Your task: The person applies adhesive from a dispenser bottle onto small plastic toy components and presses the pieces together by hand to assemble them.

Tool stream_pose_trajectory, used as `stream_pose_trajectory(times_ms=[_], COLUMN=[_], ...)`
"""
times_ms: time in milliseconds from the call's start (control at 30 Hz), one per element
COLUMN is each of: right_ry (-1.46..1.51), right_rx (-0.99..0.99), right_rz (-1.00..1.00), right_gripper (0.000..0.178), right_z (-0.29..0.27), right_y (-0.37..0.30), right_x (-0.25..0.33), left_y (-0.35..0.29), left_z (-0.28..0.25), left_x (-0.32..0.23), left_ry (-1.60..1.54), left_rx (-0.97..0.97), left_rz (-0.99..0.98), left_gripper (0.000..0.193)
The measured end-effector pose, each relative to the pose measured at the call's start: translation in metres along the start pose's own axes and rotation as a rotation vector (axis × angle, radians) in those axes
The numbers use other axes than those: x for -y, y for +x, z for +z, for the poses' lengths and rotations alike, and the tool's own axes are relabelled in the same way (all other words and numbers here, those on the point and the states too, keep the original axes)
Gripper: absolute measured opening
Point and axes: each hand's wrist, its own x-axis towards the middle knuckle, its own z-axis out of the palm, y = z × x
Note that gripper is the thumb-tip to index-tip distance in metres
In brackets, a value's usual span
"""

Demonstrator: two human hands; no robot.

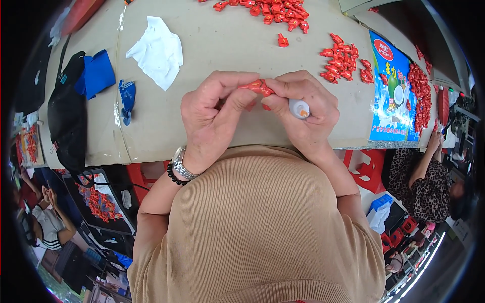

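Observation:
Between the fingertips of both hands, above the front part of the table, is a small glossy red figure-like piece [261,88]. My left hand [211,116] pinches one end of it with thumb and forefinger. At its other end, the thumb and forefinger of my right hand [309,108] grip it. Tucked in my right hand's curled fingers is a white cylindrical tube [299,109] with an orange spot on its end; its exact kind is unclear. Bits of red show below the fingertips, partly hidden by them.
Red pieces lie in a heap [278,10] at the far edge and a smaller cluster [341,60] to the right. A blue printed sheet [391,96] borders more red pieces. Leftward are a white cloth [159,50], blue cloth [99,74] and black bag [68,113]. Other people sit at both sides.

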Motion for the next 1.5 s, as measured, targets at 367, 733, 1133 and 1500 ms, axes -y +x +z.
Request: stream_pose_trajectory(times_ms=[367,733,1133,1500], right_ry=[0.036,0.056,-0.018,0.097], right_rx=[-0.011,-0.032,-0.103,-0.169], right_rz=[-0.166,-0.188,-0.215,-0.063], right_gripper=[0.021,0.019,0.016,0.026], right_z=[0.0,-0.001,-0.011,-0.045], right_y=[-0.002,-0.002,0.004,0.003], right_x=[-0.009,-0.013,-0.007,-0.016], left_y=[-0.002,0.005,0.005,0.015], left_z=[0.002,0.006,0.014,0.015], left_x=[0.004,0.007,-0.009,-0.011], left_ry=[0.174,0.296,0.091,-0.294], left_rx=[-0.022,-0.049,-0.023,0.226], left_rz=[0.211,0.453,0.105,-0.291], left_gripper=[0.012,0.012,0.031,0.036])
